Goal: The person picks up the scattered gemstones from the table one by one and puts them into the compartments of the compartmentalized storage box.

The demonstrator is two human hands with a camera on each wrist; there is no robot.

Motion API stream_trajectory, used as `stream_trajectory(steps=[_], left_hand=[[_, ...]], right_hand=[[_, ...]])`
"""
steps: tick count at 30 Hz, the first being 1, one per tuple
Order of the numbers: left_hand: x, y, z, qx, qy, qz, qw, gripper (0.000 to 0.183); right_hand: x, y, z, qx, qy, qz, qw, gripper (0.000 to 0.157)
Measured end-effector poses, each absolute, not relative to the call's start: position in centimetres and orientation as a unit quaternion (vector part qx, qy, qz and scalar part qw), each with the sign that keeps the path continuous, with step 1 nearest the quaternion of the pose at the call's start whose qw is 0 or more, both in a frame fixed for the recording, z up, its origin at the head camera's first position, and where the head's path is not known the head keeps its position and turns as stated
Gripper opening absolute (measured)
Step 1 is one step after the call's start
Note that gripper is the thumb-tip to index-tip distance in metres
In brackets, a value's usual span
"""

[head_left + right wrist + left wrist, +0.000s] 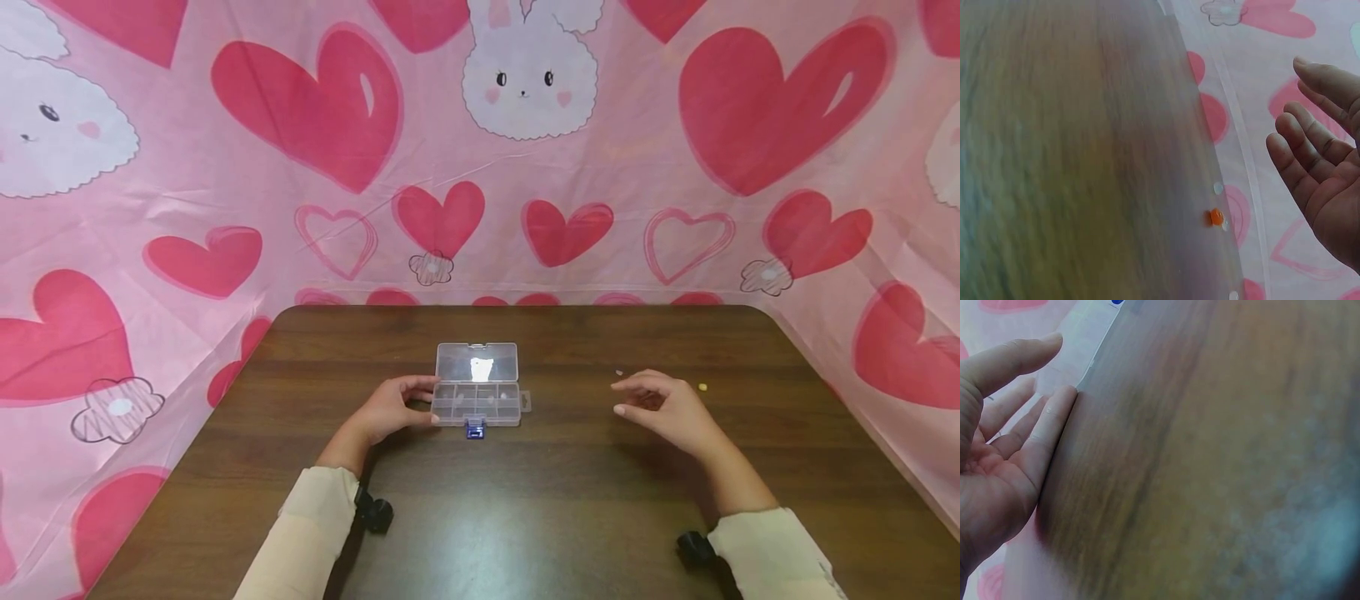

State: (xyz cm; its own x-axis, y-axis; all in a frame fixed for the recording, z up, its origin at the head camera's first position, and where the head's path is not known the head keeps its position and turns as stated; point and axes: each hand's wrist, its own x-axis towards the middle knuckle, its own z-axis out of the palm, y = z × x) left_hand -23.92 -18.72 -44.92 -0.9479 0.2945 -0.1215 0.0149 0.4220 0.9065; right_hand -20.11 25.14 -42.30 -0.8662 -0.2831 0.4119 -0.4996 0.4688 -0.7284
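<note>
A clear plastic compartment box [453, 421] sits on the table with its lid [450, 362] raised at the back and a blue latch [476, 429] in front. Small pale pieces lie in some of its compartments. My left hand [390, 408] holds the box at its left end, thumb by the front corner and fingers by the back one. Over the table to the right is my right hand [660, 404], fingers loosely bent, thumb apart, nothing visible between them. Near it lie a tiny pale piece [618, 372] and a small yellow bead [702, 387].
In the right wrist view, an orange bead [1217, 217] and several clear ones [1218, 187] lie near the edge of the brown wooden table [562, 500]. A pink cloth [525, 167] with hearts and rabbits hangs behind and beside the table. A hanging tab [526, 401] juts from the box's right side.
</note>
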Motion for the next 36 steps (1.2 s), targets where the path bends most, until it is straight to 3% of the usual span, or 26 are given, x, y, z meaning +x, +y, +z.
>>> stream_trajectory(steps=[36], left_hand=[[-24.0, -18.8, -45.0, 0.107, 0.827, 0.536, 0.132, 0.065]], right_hand=[[-20.2, 30.8, -43.0, 0.171, -0.891, 0.401, 0.122, 0.024]])
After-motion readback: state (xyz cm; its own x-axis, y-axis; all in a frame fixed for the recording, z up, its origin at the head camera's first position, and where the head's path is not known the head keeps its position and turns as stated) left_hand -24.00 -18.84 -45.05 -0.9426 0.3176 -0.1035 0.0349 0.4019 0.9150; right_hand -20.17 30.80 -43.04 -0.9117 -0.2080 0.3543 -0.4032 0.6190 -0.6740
